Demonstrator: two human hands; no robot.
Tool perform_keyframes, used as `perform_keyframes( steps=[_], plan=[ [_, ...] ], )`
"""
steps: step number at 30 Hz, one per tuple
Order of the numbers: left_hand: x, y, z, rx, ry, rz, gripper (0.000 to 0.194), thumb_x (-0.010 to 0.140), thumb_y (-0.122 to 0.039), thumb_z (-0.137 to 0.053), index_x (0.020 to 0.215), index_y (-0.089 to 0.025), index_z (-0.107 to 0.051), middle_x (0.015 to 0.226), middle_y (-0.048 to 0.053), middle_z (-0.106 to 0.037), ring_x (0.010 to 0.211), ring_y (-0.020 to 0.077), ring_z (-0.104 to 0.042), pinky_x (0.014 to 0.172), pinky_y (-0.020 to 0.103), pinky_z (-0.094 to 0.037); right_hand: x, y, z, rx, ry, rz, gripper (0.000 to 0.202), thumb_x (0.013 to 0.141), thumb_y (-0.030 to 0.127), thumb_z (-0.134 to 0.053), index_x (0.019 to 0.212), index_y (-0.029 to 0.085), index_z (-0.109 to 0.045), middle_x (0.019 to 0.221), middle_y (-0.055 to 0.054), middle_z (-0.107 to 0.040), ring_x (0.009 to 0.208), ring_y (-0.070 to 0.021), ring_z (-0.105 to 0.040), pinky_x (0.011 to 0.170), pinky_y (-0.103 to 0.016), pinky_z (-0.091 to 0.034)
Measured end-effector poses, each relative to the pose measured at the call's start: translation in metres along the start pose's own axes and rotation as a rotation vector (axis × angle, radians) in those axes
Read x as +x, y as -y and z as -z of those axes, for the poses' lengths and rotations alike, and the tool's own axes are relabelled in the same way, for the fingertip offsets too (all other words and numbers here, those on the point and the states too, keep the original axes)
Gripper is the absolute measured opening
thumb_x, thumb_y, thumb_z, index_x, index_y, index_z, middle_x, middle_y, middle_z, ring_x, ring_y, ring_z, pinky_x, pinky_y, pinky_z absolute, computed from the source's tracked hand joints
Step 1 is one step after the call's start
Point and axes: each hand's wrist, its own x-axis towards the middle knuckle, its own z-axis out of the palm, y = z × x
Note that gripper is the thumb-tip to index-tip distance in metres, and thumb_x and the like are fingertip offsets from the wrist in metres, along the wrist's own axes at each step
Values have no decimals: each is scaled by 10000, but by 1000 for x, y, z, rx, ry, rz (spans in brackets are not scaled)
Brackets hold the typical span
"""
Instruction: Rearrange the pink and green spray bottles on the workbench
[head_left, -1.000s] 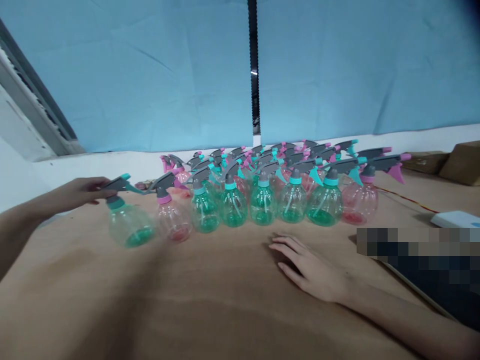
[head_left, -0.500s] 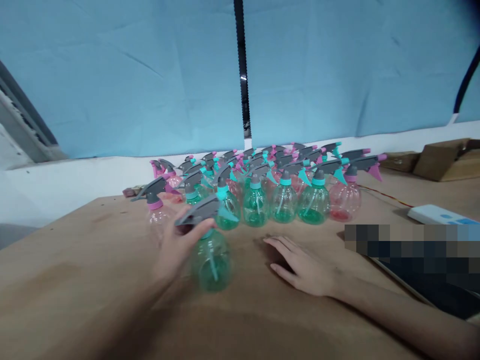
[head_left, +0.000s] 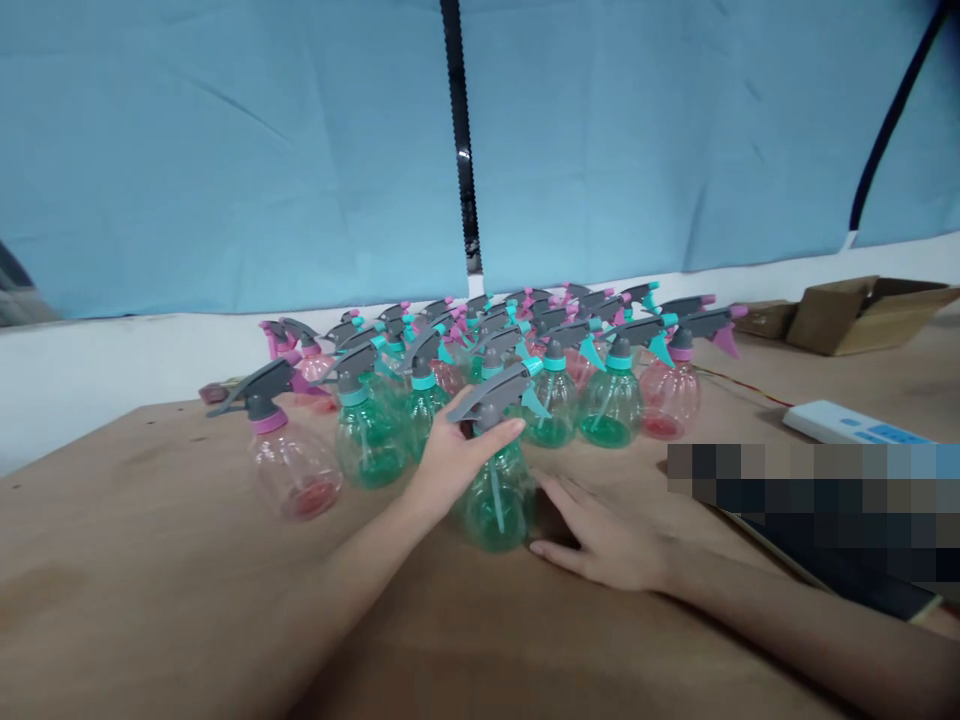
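Inside held green bottle (head_left: 511,505), pale tube (head_left: 496,492)

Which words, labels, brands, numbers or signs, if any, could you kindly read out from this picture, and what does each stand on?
No text can be read anywhere.
Spray bottle in the left hand: no lettering can be made out.
White device at the right: blue patches, too small and blurred to read.
Open cardboard box: no readable print on the sides in view.

Brown table (head_left: 187,570); spray bottles (head_left: 375,455), box (head_left: 829,322) atop
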Motion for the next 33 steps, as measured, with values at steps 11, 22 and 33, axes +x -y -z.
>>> perform_keyframes(
  steps=[11, 22, 33],
  plan=[
    [18, -15, 2, -287, 350, 169, 407, 567, -104, -535, 929, -232, -669, 942, 9, -651, 975, 207, -554, 866, 356, -422, 0, -2, 0, -10, 14, 25, 623, 846, 325, -476, 1389, 141, -230, 1321, -160, -440, 1217, -276, -396, 1008, -469, -327],
    [17, -11, -4, -358, 251, 197, 368, 539, -86, -497, 852, -177, -669, 916, 55, -654, 955, 253, -580, 743, 393, -497, 0, -4, 0, -92, 45, 92, 447, 873, 275, -436, 1311, 198, -402, 1299, -113, -448, 1212, -246, -383, 1014, -439, -312],
    [17, -9, -3, -320, 202, 194, 326, 534, -86, -509, 817, -159, -655, 812, 41, -637, 797, 213, -600, 685, 355, -491, 1, -2, 2, -109, 42, 103, 418, 882, 266, -419, 1289, 176, -431, 1279, -124, -457, 1212, -234, -378, 1018, -426, -308]
  ],
)
